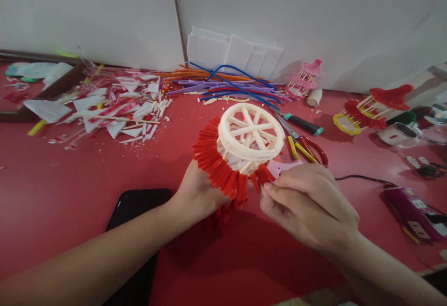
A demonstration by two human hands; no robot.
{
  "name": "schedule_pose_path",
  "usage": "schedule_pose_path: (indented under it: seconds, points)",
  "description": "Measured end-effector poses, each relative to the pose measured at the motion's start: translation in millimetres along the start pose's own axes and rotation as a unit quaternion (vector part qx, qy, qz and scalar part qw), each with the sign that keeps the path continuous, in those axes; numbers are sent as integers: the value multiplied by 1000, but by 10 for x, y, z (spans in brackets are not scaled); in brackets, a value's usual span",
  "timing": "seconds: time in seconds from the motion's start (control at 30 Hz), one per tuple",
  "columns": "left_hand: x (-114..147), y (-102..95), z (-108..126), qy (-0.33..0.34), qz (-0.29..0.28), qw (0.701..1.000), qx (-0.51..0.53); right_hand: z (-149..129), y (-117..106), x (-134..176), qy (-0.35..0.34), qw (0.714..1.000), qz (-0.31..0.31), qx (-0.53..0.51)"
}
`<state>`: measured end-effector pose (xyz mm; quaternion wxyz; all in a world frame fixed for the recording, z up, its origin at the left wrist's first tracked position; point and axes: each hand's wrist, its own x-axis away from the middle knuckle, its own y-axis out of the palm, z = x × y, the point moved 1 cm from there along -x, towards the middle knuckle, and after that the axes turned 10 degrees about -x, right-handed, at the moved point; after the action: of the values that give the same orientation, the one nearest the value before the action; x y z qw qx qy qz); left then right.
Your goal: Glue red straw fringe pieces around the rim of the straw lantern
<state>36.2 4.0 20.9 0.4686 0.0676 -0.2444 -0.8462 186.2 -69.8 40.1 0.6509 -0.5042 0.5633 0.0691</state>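
Evidently the step in hand is laying red strips around a ring, so steadiness counts most. The left hand [199,192] appears closed round the lower part of the cream frame [250,151], its fingers mostly hidden behind the red fringe [213,168], and holds it raised above the middle of the tabletop [52,171], between near and far edges. The right hand [310,203] pinches narrowly at a short red strip [265,174] on the fringe's right side. Best to press that strip at its inner end, pointing straight outward and level with its neighbours; a small gap shows just left of it. Light pressure seems wise, as the thin uprights could bend, and turning the frame would beat stretching the right wrist.
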Motion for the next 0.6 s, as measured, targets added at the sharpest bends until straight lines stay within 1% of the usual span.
schedule_pose_path:
  seconds: [0.07,0.13,0.23,0.3,0.37,0.4,0.43,0.5,0.53,0.57,0.6]
  points:
    - [3,14,13,-13,-3,1000,6,-5,3,-3,2,1000,-1,0]
    - [17,-4,15,-14,9,1000,-9,0,-3,-6,5,1000,-3,-1]
    - [57,-78,2,19,51,995,-82,35,-34,-6,3,1000,-10,-6]
    - [90,-125,-4,69,91,979,-167,78,-61,0,-7,1000,-5,-17]
    - [120,-157,-6,125,147,946,-262,133,-75,12,-9,999,-19,-42]
    - [131,-168,-10,141,177,929,-293,161,-71,19,-10,997,-48,-58]
    - [140,-179,-15,149,206,914,-315,187,-57,29,-7,993,-96,-70]
    - [144,-206,-38,152,246,896,-336,232,-6,54,13,972,-218,-81]
    - [140,-224,-53,155,255,894,-336,249,26,70,28,959,-271,-82]
    - [133,-244,-68,161,256,894,-329,260,60,86,46,947,-308,-85]
    - [123,-264,-82,167,250,898,-321,265,94,102,61,937,-331,-92]
